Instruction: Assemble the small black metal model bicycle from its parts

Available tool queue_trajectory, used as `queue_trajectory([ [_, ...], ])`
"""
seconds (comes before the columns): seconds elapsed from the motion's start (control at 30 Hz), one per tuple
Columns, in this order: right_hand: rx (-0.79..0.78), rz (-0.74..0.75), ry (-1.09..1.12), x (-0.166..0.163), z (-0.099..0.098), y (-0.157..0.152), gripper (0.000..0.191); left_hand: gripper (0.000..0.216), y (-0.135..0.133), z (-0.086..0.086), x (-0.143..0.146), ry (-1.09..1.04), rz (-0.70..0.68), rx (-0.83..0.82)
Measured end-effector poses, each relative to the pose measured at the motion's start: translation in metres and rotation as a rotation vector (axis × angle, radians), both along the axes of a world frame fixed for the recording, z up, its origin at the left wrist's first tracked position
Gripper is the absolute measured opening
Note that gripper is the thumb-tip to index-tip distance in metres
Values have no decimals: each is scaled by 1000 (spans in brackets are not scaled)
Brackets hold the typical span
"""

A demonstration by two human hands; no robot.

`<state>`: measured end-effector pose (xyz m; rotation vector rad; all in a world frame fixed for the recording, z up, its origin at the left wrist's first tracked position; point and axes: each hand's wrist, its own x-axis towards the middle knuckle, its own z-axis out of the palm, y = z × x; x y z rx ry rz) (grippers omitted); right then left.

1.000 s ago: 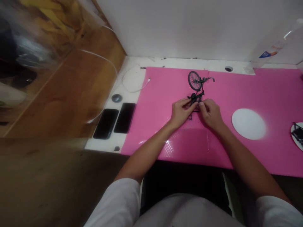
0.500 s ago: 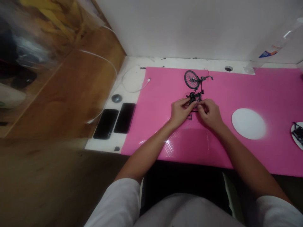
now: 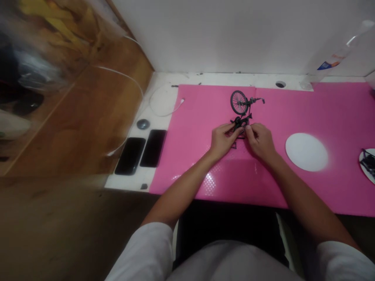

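Left hand (image 3: 222, 139) and right hand (image 3: 259, 139) stay pinched on the small bicycle (image 3: 238, 121), its spoked wheel (image 3: 239, 103) now slightly further right

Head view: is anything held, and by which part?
The model bicycle, by its frame, nearer than the visible wheel, in the grip of the left hand; contact by the right hand is hidden.

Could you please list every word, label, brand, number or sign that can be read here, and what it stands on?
No text can be read.
Clear bottle: blue and orange-red label marks, too blurred to read.
Model bicycle: no lettering can be made out.
Left phone and right phone: dark screens, no text visible.
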<state>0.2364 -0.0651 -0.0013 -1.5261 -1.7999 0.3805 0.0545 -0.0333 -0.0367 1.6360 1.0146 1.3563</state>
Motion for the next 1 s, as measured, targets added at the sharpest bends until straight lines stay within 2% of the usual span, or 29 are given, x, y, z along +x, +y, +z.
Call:
queue_trajectory([
  [0.13, -25, -12, 43, -3, 3, -3, 19, 47, 4, -2, -2, 0, 14, -2],
  [0.3, 10, 15, -6, -5, 1, -1, 19, 50, 5, -3, -2, 10, 16, 6],
  [0.47, 18, 39, -45, -2, -1, 1, 41, 46, 3, -4, 0, -12, -3, 10],
  [0.53, 7, 31, -33, -2, -1, 0, 44, 44, 3, -4, 0, -9, -10, 0],
  [0.77, 36, -25, 18, -6, 0, -3, 16, 47, 3, -4, -1, 11, -7, -27],
  [0.83, 37, -12, 5, -6, 0, -2, 20, 46, 3, -5, -1, 13, -13, -20],
  [1.0, -19, 10, -31, -4, 2, -1, 43, 45, 2, -5, -1, 24, -32, -19],
])
